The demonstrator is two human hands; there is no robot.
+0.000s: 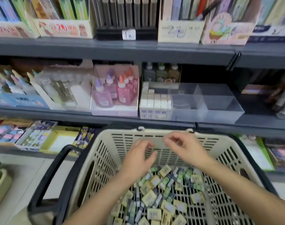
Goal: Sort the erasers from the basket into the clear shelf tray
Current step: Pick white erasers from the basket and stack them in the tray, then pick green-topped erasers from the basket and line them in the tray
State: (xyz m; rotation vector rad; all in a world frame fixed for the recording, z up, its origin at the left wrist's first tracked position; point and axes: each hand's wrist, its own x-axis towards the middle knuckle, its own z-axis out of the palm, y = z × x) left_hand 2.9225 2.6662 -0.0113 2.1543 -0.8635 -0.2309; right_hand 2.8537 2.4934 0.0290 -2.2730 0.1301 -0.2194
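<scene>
Far to the left of both hands, the basket's black handle lies folded down outside the rim. Above it and well up-left of the left hand, pink and purple glue bottles stand in a clear box on the middle shelf.

The cream basket surrounds both forearms, and its slotted far wall stands just behind the fingers. The left hand hovers inside the basket, palm down, fingers loosely curled with the thumb held apart. Nothing shows between them, so this hand is released.

Directly beneath and a little nearer than both hands, the loose erasers cover the basket floor in a jumbled heap of yellow, green and grey wrapped blocks. Neither hand touches them.

Straight above the gap between the hands, on the middle shelf, is the clear shelf tray. A neat block of white stacked erasers fills its left end, above the left hand. The rest of the tray stretches away up and to the right of the right hand.

The right hand hangs just beside the left, slightly higher and closer to the basket's far wall. Its forefinger and thumb are drawn close together. The fingertips are blurred, so I cannot tell whether they pinch something small or simply rest near each other.
</scene>
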